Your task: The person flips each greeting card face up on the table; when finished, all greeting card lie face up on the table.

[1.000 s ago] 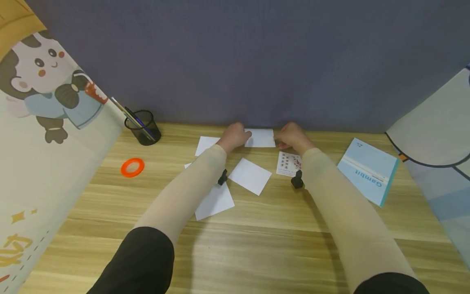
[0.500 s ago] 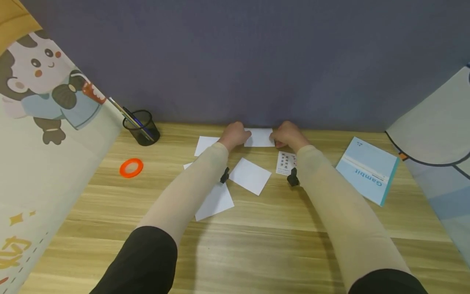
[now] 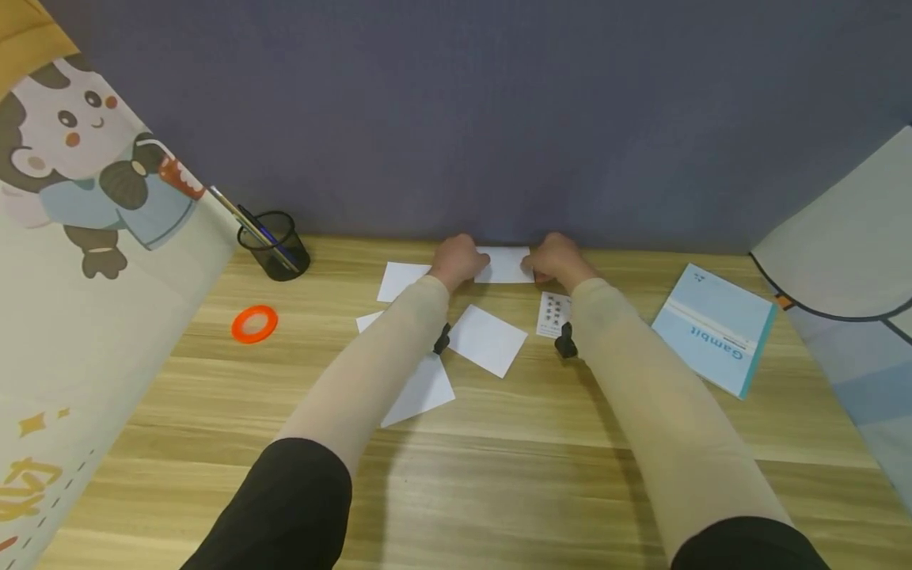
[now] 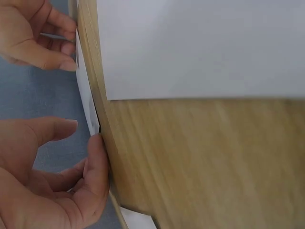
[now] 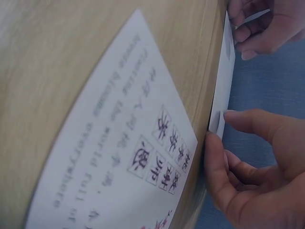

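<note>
A small white card [image 3: 504, 265] lies at the back of the table, along the dark wall panel. My left hand [image 3: 456, 263] holds its left end; in the left wrist view the index finger curls against the card's end and the thumb [image 4: 64, 128] stands just over it, with a slight gap visible. At the other end, my right hand [image 3: 557, 260] grips the card, thumb [image 5: 238, 118] over the face and index finger at the edge. A printed card [image 3: 552, 314] with written characters lies below the right hand, partly covered by that wrist.
A white square sheet [image 3: 488, 340] lies between the forearms. The left arm partly covers another white sheet [image 3: 423, 388] and a white card [image 3: 401, 279]. Farther left are an orange ring [image 3: 254, 324] and a black mesh pen cup [image 3: 285, 257]. A blue booklet [image 3: 712, 328] lies right.
My right hand has moved left onto the white card's right end, and more of the printed card is covered by the right wrist. The left hand stays at the left end.
</note>
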`<state>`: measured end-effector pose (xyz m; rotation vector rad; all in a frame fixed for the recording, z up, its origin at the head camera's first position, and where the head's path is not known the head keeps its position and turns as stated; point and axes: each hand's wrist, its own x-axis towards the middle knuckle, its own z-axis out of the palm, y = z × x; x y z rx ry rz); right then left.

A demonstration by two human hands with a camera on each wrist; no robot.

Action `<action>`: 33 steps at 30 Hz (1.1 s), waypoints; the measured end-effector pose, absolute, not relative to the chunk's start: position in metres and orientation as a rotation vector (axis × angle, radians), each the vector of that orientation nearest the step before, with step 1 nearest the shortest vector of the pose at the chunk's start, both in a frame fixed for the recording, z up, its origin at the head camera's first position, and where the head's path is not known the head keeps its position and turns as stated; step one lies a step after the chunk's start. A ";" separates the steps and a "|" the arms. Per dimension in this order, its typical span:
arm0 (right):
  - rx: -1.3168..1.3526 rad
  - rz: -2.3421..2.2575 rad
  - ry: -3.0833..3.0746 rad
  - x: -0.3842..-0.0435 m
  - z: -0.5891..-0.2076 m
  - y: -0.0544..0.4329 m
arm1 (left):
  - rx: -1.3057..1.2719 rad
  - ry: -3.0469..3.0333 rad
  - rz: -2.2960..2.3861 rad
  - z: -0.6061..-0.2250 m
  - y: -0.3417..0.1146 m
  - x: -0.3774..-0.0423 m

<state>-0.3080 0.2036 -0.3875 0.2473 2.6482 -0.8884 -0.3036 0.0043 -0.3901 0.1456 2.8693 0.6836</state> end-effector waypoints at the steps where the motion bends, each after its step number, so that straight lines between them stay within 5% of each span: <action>1: 0.246 -0.885 2.650 -0.307 -0.387 0.202 | 0.146 2.866 0.685 -0.392 0.004 -0.306; 10: 0.244 -0.892 2.651 -0.307 -0.388 0.199 | 0.117 2.844 0.670 -0.443 0.003 -0.361; 21: 0.267 -0.936 2.614 -0.312 -0.392 0.199 | 0.108 2.835 0.731 -0.393 0.003 -0.305; 33: 0.273 -0.985 2.551 -0.313 -0.392 0.198 | 0.096 2.764 0.832 -0.404 -0.005 -0.326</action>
